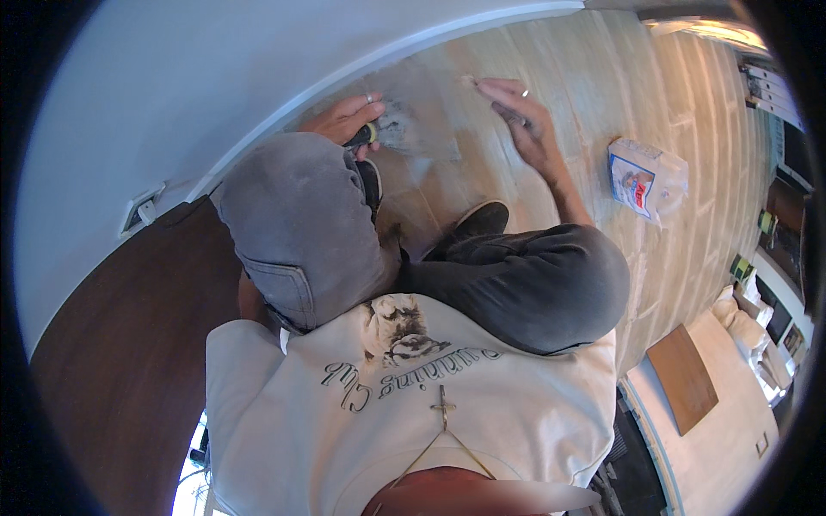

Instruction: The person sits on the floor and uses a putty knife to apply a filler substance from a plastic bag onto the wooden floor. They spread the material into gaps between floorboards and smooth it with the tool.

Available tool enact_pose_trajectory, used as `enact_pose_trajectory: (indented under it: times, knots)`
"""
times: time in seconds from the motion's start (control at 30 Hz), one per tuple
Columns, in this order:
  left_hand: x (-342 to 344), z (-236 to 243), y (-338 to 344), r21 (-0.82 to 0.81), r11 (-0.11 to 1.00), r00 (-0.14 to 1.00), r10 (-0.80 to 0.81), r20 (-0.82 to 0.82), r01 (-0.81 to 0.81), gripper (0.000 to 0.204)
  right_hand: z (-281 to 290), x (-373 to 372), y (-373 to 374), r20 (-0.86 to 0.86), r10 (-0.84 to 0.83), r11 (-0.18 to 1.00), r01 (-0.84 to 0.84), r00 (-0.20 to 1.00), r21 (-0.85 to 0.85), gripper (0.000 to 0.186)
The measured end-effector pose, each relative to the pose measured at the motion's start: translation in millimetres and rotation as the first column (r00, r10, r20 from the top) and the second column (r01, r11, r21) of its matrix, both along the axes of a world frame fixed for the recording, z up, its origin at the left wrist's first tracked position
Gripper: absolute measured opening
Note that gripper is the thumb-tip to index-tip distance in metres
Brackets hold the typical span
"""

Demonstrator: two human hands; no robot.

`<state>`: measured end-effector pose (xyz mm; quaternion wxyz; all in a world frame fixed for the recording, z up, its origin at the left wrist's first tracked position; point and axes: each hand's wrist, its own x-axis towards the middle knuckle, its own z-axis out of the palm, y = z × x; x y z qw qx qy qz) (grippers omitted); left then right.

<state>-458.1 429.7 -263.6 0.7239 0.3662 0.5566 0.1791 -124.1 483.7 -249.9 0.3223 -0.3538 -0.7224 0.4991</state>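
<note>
My left hand (353,116), near the wall, is closed round a black-and-yellow handled tool (366,134). The tool's working end is hard to make out against a grey, smeared patch (404,120) on the pale plank-look floor. Over the floor to the right, my right hand (525,120) has its fingers drawn together beside a small beige speck; whether it holds that is unclear. A white plastic bag (645,181) with blue and red print lies to the right of that hand. My bent legs in grey trousers are below both hands.
A white wall and baseboard (301,99) curve along the left and top. A dark brown surface (120,344) is at lower left. At right are a ladder (766,95), a pale board with a brown panel (680,378) on it, white cloths and assorted items.
</note>
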Motion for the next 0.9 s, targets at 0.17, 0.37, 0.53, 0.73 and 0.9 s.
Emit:
enact_pose_trajectory:
  times: [0.17, 0.37, 0.53, 0.73, 0.9]
  knots:
    - [1.1, -8.3, 4.5, 0.009, 1.000, 0.992, -0.007, 0.129, 0.006, 0.062, -0.3, -19.7, -18.9, 0.174, 0.012, 0.826, -0.107, 0.985, 0.553, 0.041]
    - [16.4, 26.7, -4.9, 0.032, 0.989, 0.988, 0.145, 0.060, -0.147, 0.060, -16.2, 53.0, 0.1, 0.446, -0.030, 0.828, -0.228, 0.894, 0.513, 0.043]
    - [3.7, 21.9, 14.2, 0.095, 0.979, 0.983, -0.176, -0.058, 0.180, 0.064, 57.4, 39.2, 19.3, 0.591, -0.007, 0.746, -0.389, 0.807, 0.541, 0.053]
    - [17.2, 17.0, 12.7, 0.146, 0.972, 0.973, -0.163, -0.161, 0.186, 0.063, 71.7, 7.9, 34.0, 0.747, 0.154, 0.579, -0.672, 0.646, 0.462, 0.054]
    - [13.9, 14.3, 5.7, 0.169, 0.972, 0.968, -0.125, -0.219, 0.163, 0.064, 47.8, 10.5, 41.5, 0.814, 0.240, 0.533, -0.773, 0.528, 0.345, 0.052]
